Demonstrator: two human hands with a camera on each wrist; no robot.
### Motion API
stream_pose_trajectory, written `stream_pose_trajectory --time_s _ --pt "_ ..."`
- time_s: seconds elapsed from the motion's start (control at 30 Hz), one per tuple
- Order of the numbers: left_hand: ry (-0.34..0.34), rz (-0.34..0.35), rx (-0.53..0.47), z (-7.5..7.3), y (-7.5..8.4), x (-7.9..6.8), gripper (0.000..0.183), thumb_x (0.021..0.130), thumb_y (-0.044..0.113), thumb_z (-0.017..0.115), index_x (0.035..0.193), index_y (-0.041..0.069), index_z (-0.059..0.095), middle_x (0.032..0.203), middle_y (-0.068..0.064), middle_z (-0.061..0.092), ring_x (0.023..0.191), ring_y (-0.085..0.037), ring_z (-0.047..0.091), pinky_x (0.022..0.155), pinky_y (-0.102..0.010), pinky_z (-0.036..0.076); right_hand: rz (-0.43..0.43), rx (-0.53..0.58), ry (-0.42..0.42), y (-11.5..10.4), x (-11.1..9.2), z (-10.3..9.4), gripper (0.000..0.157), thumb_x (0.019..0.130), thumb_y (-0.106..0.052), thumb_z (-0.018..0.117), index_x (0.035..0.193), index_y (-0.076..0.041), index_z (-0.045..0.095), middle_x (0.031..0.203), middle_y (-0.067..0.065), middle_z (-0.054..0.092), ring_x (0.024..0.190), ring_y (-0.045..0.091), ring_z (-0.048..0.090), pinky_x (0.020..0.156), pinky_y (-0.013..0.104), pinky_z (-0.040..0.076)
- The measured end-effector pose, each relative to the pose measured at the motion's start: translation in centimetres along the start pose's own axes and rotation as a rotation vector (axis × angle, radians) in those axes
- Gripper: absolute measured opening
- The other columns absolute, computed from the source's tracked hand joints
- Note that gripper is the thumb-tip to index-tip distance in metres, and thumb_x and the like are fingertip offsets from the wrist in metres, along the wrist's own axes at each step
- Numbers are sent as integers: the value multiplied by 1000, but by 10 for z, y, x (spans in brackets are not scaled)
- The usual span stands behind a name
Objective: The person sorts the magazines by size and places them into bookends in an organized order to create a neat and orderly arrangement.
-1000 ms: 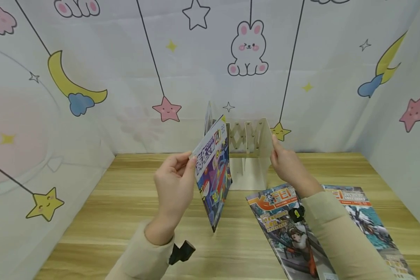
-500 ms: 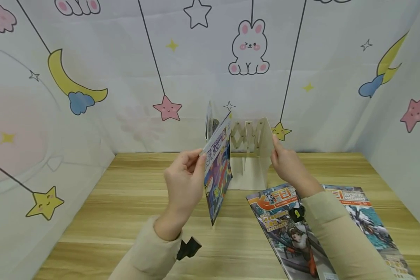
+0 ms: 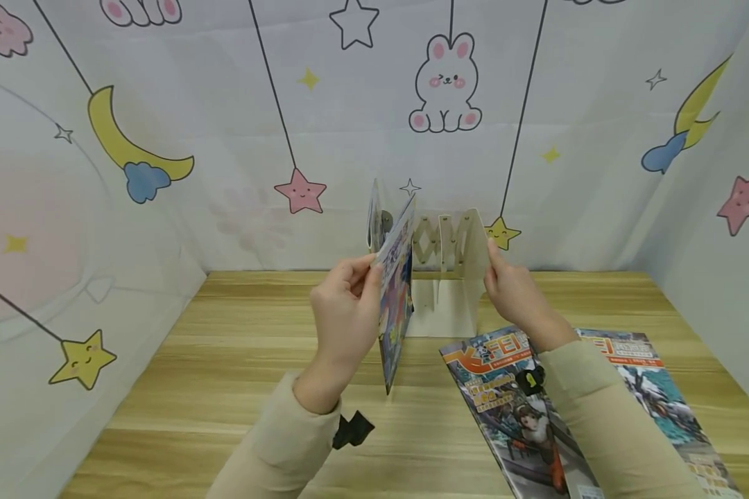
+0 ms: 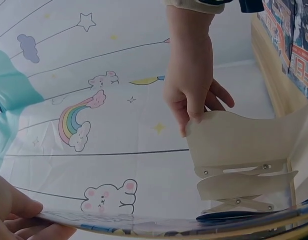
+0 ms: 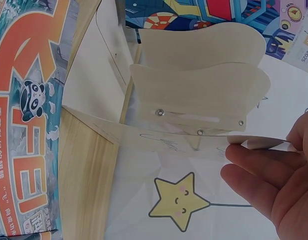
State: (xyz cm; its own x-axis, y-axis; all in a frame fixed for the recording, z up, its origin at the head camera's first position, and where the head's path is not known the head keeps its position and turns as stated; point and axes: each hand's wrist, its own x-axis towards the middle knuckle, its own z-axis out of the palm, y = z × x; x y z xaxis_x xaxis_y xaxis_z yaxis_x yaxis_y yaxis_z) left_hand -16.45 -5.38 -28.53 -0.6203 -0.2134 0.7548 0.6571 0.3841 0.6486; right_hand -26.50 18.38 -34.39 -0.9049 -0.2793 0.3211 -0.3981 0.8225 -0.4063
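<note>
My left hand (image 3: 347,305) pinches the near edge of a colourful magazine (image 3: 398,291). The magazine stands upright, almost edge-on to the head view, overlapping the left part of a cream metal expandable bookend (image 3: 443,308). My right hand (image 3: 515,294) pinches the edge of the bookend's right end panel (image 3: 473,253), also visible in the right wrist view as a thin plate (image 5: 168,137). Riveted scissor links join its upright dividers (image 4: 243,187). Another thin upright item (image 3: 373,215) stands at the bookend's left end, partly hidden behind the held magazine.
Two magazines lie on the wooden table (image 3: 225,346) at the right: one (image 3: 518,409) partly beneath my right forearm, the other (image 3: 655,395) beyond it. A white cloth (image 3: 362,125) printed with stars and a bunny hangs close behind the bookend.
My left hand has moved right and slightly away from me, turning the magazine more edge-on and nearer the bookend's dividers. My right hand keeps its grip on the end panel.
</note>
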Motion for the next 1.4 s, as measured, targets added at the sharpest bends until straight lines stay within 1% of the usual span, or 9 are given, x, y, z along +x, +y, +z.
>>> stream_pose_trajectory --time_s 0.13,0.23,0.43,0.67,0.8,0.93,1.07,1.23,1.4 --pt "4 -10 -24 7 -2 0 10 86 -7 61 92 -14 64 86 -27 69 78 -32 71 66 -25 57 5 2 -2 0 0 0 55 100 -9 36 149 3 15 50 4 40 37 12 30 40 27 30" --pt "4 -25 -20 8 -2 1 11 87 -6 61 94 -15 64 86 -27 69 76 -33 71 65 -25 57 2 4 -6 0 0 0 55 100 -10 35 149 4 15 50 4 40 38 12 29 40 26 30" --pt "47 -65 15 4 0 7 13 88 -3 61 95 -14 65 86 -26 70 73 -30 71 62 -26 57 0 2 -3 0 0 -1 54 100 -10 34 149 3 14 50 4 40 38 12 30 40 26 30" --pt "98 -127 -5 -2 5 10 12 87 -5 61 95 -14 64 90 -28 69 79 -32 71 66 -21 57 11 5 -10 0 0 -1 56 100 -9 36 149 3 14 51 4 39 39 13 31 41 27 31" --pt "128 -92 6 -2 8 11 12 87 -6 60 94 -15 63 91 -29 69 82 -33 71 68 -23 57 7 7 -9 0 0 0 56 100 -9 36 149 3 14 51 4 39 39 12 31 41 27 31" --pt "132 -41 25 1 8 11 11 88 -7 59 93 -16 63 92 -30 68 84 -33 71 69 -23 57 -3 5 10 0 0 0 55 99 -9 37 149 5 16 50 4 40 39 12 30 41 27 30" --pt "130 -31 27 6 6 10 10 87 -8 59 92 -16 63 92 -30 68 84 -34 71 69 -23 57 -10 3 17 1 0 1 55 99 -8 37 148 5 17 50 4 40 39 12 30 41 27 30" --pt "131 -27 38 12 0 5 10 87 -8 59 92 -16 62 90 -30 68 83 -34 71 68 -24 57 -6 5 10 2 -1 1 55 99 -8 37 149 5 16 50 4 40 39 13 31 41 27 30" --pt "152 3 34 16 -6 -5 9 86 -9 59 91 -16 63 87 -29 69 76 -34 71 64 -24 57 -13 9 18 1 -1 1 54 99 -8 37 148 6 18 50 5 41 38 13 30 40 27 30"
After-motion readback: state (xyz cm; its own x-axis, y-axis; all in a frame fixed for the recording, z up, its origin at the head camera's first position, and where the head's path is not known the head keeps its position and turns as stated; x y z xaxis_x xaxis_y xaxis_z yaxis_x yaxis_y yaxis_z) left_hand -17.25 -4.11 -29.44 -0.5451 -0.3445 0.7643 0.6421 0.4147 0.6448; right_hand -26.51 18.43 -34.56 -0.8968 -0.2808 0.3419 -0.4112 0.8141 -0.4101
